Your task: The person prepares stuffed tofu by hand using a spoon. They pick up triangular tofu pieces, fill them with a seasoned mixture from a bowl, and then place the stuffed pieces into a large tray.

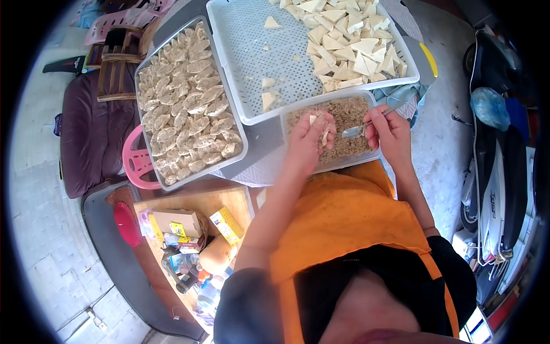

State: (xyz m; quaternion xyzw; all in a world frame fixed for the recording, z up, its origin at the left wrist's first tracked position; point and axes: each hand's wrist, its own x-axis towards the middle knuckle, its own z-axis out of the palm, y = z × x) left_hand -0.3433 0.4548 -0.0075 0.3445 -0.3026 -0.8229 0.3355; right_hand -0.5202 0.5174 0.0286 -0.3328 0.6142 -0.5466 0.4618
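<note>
My left hand [313,133] is closed around a pale, filling-coated piece, probably tofu, above a plastic tub [374,99] of crumbly brown filling [343,114]. In my right hand [389,129] is a metal spoon [353,131], its bowl over the filling, close to my left hand. Beyond the tub, a perforated light-blue tray [245,64] holds many white tofu triangles [365,47], heaped on its right side, with a few loose ones at left. A clear-rimmed tray [242,159] at the left is packed with rows of filled, coated pieces [193,99].
A pink plastic stool or chair [136,159] shows beside the left tray. Below it, a wooden table [193,198] carries boxes and bottles. A purple cushioned seat [84,133] lies farther left. At the right stands a scooter [494,193]. A blue cloth [401,95] lies behind the tub.
</note>
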